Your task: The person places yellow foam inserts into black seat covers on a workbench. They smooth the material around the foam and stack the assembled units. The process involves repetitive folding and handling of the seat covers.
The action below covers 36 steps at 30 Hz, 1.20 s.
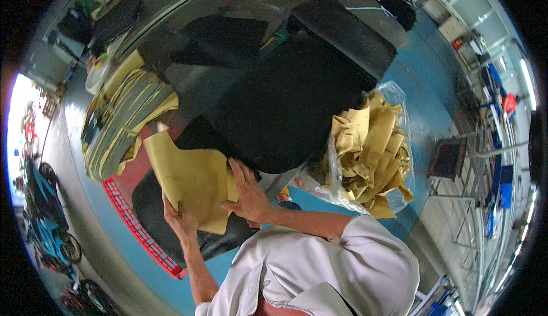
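A yellow-brown paper sheet [197, 182] with a curved outline lies before me, over dark pieces at the table's near edge. My left hand [182, 223] holds its near left edge, the thumb on top and the fingers partly hidden behind it. Flat along the sheet's right edge lies my right hand [250, 196], its fingers stretched out and its thumb pointing left onto the sheet. Beyond my right hand a large black sheet of material [279, 105] spreads over the table; whether it is fabric or foam I cannot tell.
A stack of grey and yellow layered pieces [128, 119] stands at the left. Below it is a red plastic crate [142, 239] with black material. On the right, a clear bag [406, 145] bulges with crumpled yellow-brown paper [374, 150]. A metal-framed rack [456, 202] stands farther right.
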{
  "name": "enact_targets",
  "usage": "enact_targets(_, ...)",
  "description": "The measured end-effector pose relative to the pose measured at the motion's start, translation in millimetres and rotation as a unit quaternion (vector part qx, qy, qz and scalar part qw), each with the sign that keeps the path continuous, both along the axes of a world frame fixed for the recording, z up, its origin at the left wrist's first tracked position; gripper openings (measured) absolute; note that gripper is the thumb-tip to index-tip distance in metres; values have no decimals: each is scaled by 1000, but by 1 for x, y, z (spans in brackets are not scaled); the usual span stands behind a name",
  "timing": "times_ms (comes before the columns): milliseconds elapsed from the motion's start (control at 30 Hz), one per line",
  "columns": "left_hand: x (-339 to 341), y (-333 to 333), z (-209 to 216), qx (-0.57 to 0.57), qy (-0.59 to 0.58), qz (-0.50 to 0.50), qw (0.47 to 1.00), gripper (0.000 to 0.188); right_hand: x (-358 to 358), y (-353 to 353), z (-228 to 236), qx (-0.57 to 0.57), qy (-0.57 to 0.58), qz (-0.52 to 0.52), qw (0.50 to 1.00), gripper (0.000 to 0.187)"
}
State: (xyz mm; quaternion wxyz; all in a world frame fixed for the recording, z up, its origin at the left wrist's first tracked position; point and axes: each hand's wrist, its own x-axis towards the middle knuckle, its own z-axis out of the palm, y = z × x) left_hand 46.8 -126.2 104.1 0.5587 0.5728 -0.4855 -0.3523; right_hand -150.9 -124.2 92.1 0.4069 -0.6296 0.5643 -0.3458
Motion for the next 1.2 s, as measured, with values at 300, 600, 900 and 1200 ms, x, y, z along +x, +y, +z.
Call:
enact_targets(300,-102,-77,83,-100,-35,-357,928,20,-93,-23,49,-143,-71,133,978,121)
enact_targets(600,-292,-62,59,-28,111,-398,910,38,-235,49,15,2,-569,-381,728,62)
enact_targets(900,-342,6,-62,129,-423,-521,730,49,-304,111,21,-130,-154,-503,840,50)
enact_targets(1200,-300,15,-80,379,-5,-388,840,30,-252,119,-34,-13,213,-305,928,70)
